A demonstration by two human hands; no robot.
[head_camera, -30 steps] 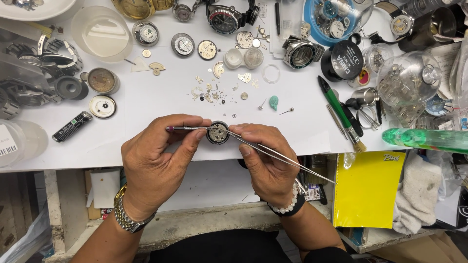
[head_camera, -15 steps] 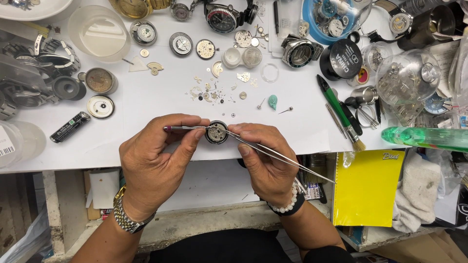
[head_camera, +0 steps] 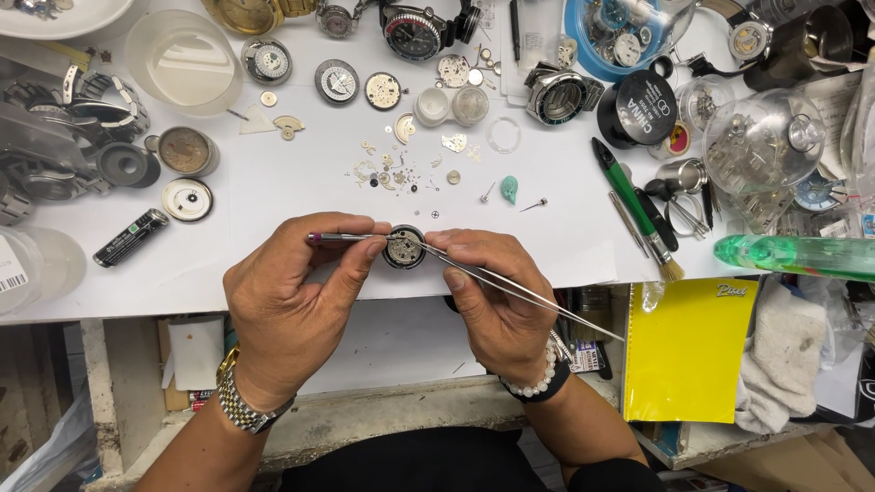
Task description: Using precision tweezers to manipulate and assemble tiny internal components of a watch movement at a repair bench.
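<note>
crowding the watch movement (head_camera: 403, 247), loose parts (head_camera: 392, 170); fingers gripping screwdriver (head_camera: 351, 237) and tweezers (head_camera: 519, 289).

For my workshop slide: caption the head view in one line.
Left hand steadies a screwdriver and right hand tweezers over a watch movement.

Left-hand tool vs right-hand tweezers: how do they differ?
The screwdriver in the left hand lies nearly level, its purple-capped end pointing left; the tweezers in the right hand slant down to the right, past the table edge. The screwdriver looks shorter, a single rod; the tweezers are longer and taper to a fine point. Both are slim, silvery, and meet at the round watch movement held between the hands.
</note>
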